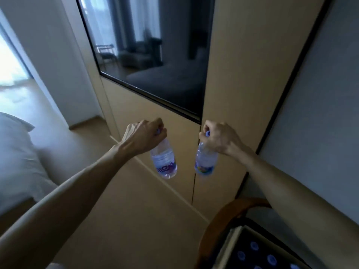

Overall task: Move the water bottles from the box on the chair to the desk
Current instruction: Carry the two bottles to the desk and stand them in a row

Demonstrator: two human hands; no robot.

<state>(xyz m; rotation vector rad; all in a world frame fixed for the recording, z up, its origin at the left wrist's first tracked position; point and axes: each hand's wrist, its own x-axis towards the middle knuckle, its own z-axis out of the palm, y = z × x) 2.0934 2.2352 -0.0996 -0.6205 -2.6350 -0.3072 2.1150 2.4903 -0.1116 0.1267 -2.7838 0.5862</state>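
Observation:
My left hand [142,135] grips a small clear water bottle [164,161] by its blue cap, and the bottle hangs down in the air. My right hand [219,137] holds a second clear water bottle [206,162] the same way, by the cap. Both arms reach forward at chest height in front of a beige panelled wall. At the bottom right stands the box [231,245] on a wooden chair [223,216], with several blue-capped bottles [254,246] standing inside it. The desk is not in view.
A dark wall-mounted screen [155,61] hangs straight ahead and reflects the room. A bed with a white pillow [17,152] lies to the left. A bright window [9,65] is at the far left. Beige floor [136,220] runs between bed and chair.

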